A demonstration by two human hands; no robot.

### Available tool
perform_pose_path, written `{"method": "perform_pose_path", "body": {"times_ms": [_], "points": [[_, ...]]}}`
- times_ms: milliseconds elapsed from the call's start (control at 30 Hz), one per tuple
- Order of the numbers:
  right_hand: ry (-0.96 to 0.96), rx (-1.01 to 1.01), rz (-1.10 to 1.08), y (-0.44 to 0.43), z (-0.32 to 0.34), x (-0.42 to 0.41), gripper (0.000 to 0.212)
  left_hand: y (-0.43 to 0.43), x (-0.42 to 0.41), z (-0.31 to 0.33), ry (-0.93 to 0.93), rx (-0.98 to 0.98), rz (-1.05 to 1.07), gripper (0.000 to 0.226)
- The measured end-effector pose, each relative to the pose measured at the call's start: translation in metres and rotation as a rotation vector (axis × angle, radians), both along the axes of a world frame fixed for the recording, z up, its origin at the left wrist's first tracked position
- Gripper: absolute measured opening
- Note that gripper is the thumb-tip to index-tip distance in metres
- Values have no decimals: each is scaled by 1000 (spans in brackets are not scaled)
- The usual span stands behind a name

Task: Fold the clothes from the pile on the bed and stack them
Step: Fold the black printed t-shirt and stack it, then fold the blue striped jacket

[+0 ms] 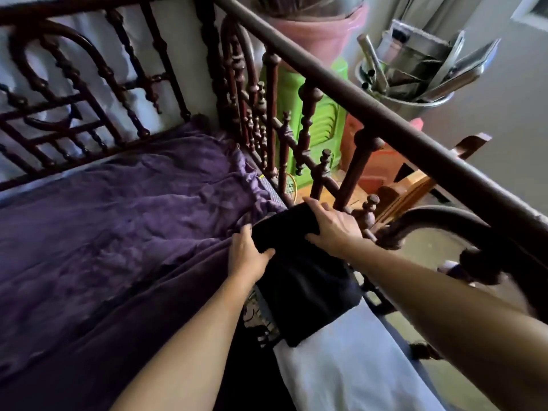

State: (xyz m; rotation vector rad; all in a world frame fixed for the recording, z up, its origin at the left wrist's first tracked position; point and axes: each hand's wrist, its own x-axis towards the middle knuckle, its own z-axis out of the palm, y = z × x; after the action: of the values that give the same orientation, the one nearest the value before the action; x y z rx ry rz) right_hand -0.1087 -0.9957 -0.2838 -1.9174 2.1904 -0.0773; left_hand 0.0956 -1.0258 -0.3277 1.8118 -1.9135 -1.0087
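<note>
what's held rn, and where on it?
Folded black garment: left hand grips its left edge; right hand lies on its far right corner, grip unclear.
</note>
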Motion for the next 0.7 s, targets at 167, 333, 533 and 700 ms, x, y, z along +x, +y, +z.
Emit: {"method": "perform_pose_path", "body": {"times_ms": [167, 333, 533, 700], "points": [[3, -60, 189, 24, -90, 28, 59, 39, -8, -51, -408, -164, -246, 58], [28, 42, 138, 44, -155, 6, 59, 69, -15, -102, -532, -79, -387, 63], [37, 105, 122, 53, -195, 4, 64, 80, -23, -135, -583, -68, -411, 65], [53, 174, 164, 49, -181, 1, 60, 79, -16, -108, -574, 30, -522, 64]]}}
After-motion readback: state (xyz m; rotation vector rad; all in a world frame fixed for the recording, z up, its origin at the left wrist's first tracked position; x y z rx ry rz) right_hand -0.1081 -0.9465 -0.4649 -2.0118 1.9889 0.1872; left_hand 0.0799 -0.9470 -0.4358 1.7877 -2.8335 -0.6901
